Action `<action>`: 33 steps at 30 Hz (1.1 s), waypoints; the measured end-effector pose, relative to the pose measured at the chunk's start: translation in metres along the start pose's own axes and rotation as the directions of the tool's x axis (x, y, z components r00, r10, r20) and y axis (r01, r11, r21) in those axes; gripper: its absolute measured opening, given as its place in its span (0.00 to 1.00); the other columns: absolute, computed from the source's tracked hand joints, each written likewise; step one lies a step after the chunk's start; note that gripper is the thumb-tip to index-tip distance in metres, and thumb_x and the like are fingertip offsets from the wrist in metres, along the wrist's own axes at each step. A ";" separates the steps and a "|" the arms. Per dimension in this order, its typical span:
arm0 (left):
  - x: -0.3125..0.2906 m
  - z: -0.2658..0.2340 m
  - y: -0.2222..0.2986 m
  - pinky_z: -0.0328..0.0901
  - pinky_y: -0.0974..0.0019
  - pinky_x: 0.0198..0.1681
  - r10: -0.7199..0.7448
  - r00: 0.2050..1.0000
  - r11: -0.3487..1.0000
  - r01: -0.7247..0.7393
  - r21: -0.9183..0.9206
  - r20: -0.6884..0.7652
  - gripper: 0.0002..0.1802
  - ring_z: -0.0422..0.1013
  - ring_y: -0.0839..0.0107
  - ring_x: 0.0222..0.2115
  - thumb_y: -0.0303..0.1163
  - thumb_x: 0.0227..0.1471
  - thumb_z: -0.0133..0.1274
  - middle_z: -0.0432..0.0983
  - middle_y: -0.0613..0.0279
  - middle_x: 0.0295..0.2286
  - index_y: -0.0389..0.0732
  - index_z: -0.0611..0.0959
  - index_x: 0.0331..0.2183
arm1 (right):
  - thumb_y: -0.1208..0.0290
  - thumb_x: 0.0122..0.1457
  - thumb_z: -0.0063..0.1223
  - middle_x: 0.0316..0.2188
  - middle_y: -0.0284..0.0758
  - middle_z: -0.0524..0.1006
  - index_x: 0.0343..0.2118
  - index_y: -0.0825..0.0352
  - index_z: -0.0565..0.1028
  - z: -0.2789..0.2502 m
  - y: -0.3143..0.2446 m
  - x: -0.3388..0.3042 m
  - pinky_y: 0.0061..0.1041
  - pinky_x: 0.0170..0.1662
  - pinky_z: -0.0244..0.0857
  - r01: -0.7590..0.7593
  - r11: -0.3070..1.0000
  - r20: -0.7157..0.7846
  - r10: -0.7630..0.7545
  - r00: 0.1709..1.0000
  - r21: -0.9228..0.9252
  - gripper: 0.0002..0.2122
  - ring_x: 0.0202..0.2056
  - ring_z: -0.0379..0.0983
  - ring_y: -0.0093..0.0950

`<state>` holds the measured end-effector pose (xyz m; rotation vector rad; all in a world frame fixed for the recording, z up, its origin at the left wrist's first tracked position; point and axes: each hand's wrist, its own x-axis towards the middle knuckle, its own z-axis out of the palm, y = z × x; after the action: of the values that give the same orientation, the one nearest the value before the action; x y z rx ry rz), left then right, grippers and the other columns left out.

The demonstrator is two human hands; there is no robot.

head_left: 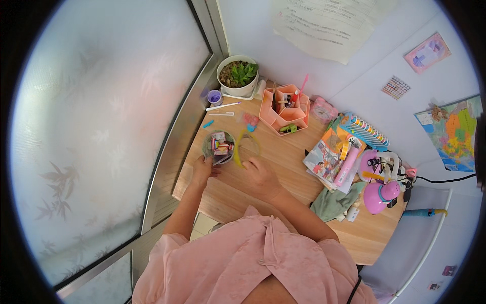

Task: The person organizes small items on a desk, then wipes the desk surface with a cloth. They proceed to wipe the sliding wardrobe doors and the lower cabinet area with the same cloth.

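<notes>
My left hand [203, 169] is closed around the near side of a clear round tub [205, 146] on the desk. Small colourful pieces [220, 144], too small to name, lie inside it. Just right of the tub, my right hand [259, 175] grips a clear lid with a yellow rim [237, 153]. The lid is tilted up on edge, off the tub. Beyond them lie a small blue piece [208, 123] and a little clear bag with pink and blue contents [250, 120].
A potted succulent [243, 74] and a purple cup [214, 97] stand at the back left, near white pens [223, 106]. Behind the lid is a peach organizer [273, 119]. Books [329, 157], a pink lamp [377, 196] and a green cloth [334, 201] crowd the right side. A frosted glass partition [111, 126] borders the left.
</notes>
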<state>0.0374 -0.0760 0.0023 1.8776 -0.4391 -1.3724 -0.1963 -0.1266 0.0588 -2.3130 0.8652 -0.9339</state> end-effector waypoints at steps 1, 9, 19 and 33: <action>0.001 -0.001 0.000 0.69 0.69 0.17 -0.008 1.000 1.000 0.008 0.000 -0.008 0.18 0.75 0.67 0.17 0.36 0.58 0.40 0.78 0.51 0.27 0.33 0.70 0.45 | 0.74 0.51 0.52 0.32 0.38 0.69 0.34 0.67 0.73 -0.006 0.004 -0.007 0.33 0.34 0.67 -0.017 0.999 -0.006 0.017 1.000 -0.035 0.08 0.33 0.71 0.37; -0.015 -0.007 0.001 0.69 0.69 0.17 -0.038 0.999 0.997 0.039 0.065 -0.015 0.20 0.75 0.67 0.18 0.37 0.58 0.40 0.78 0.50 0.27 0.32 0.69 0.45 | 0.72 0.57 0.46 0.31 0.41 0.70 0.31 0.66 0.73 0.000 0.038 0.003 0.37 0.32 0.69 -0.183 0.967 0.158 0.211 0.965 -0.175 0.05 0.30 0.72 0.40; -0.027 -0.006 0.005 0.67 0.70 0.15 -0.048 0.998 0.996 0.050 0.069 -0.028 0.20 0.73 0.69 0.15 0.35 0.58 0.41 0.77 0.51 0.24 0.31 0.69 0.47 | 0.77 0.53 0.47 0.40 0.47 0.71 0.42 0.72 0.70 0.078 0.118 0.106 0.36 0.38 0.71 -0.222 0.799 0.291 0.440 0.849 -0.559 0.13 0.39 0.74 0.40; -0.034 -0.020 -0.001 0.67 0.69 0.15 -0.037 0.998 0.998 0.039 0.039 -0.049 0.21 0.73 0.67 0.15 0.37 0.58 0.42 0.77 0.48 0.24 0.30 0.69 0.46 | 0.71 0.56 0.50 0.44 0.37 0.75 0.46 0.64 0.73 0.070 0.035 0.123 0.33 0.44 0.68 -0.103 0.988 0.279 0.067 0.958 0.115 0.14 0.44 0.72 0.37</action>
<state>0.0428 -0.0456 0.0265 1.9571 -0.4114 -1.3487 -0.0885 -0.2228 0.0437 -2.2085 0.7576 -0.5948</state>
